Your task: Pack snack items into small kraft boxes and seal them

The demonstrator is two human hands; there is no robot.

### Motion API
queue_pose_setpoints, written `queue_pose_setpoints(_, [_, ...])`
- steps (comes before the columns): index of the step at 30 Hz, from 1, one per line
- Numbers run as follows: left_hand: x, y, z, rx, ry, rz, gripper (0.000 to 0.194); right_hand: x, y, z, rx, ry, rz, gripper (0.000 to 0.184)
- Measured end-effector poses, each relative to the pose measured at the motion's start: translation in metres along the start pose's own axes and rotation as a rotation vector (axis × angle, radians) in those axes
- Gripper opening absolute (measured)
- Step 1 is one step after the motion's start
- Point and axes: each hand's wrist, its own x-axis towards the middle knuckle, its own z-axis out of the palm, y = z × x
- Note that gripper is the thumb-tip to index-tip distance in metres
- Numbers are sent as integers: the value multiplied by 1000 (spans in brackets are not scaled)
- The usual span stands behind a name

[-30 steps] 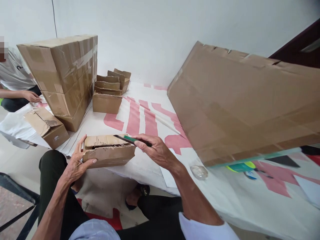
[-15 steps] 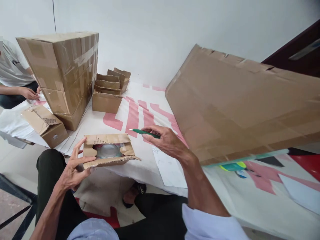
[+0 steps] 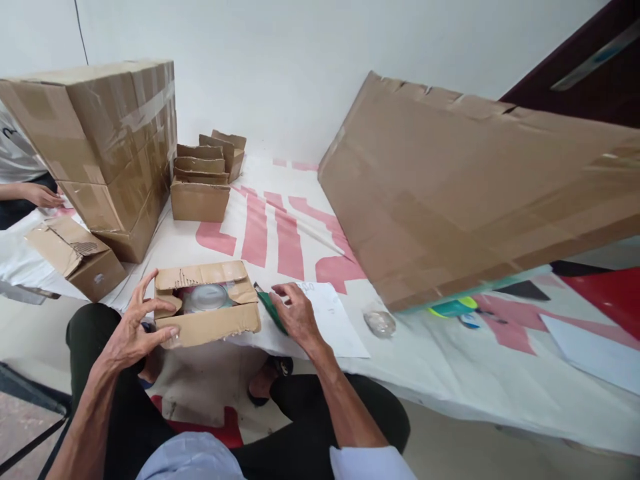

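My left hand (image 3: 134,325) grips the left end of a small torn-open cardboard box (image 3: 207,308) at the table's near edge. Inside the box a clear rounded item wrapped in plastic (image 3: 204,297) shows. My right hand (image 3: 295,313) rests on the table just right of the box, its fingers closed on a green-handled knife (image 3: 270,308) that lies low against the white sheet. A white paper sheet (image 3: 333,317) lies under and beside that hand.
A tall stack of taped cartons (image 3: 100,140) stands at the left, with a small box (image 3: 75,257) before it and several open boxes (image 3: 203,180) behind. A big flattened carton (image 3: 470,193) leans at the right. Another person's hand (image 3: 43,195) shows far left. A clear lump (image 3: 380,323) lies nearby.
The box's top flaps have been cut open, showing the wrapped item. My right hand has lowered the green knife from above the box down onto the table at its right.
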Motion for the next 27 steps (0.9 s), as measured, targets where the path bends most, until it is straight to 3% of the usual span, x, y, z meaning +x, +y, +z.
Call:
queue_pose_setpoints(3, [5,-7,-5,74,-40,19,50,19,-46,-13,77,-2,-171,22])
queue_pose_setpoints(6, [12,-11,-9,102,-85,29,63,26,-88,-19,127,-109,-351,17])
queue_pose_setpoints(10, [21,-14,-12,90,-123,27,90,24,-113,-10,168,-284,-540,19])
queue_pose_setpoints(13, [25,-17,-12,64,-125,22,111,30,-109,-1,123,-339,-599,23])
queue_pose_setpoints(16, [27,-20,-13,46,-122,19,122,45,-97,4,23,-358,-564,43])
queue_pose_setpoints(22, [28,-25,-14,54,-145,32,137,73,-76,4,18,-551,-435,94])
queue_pose_setpoints(27, [32,-30,-14,71,-163,11,141,78,-66,10,54,-637,-360,114])
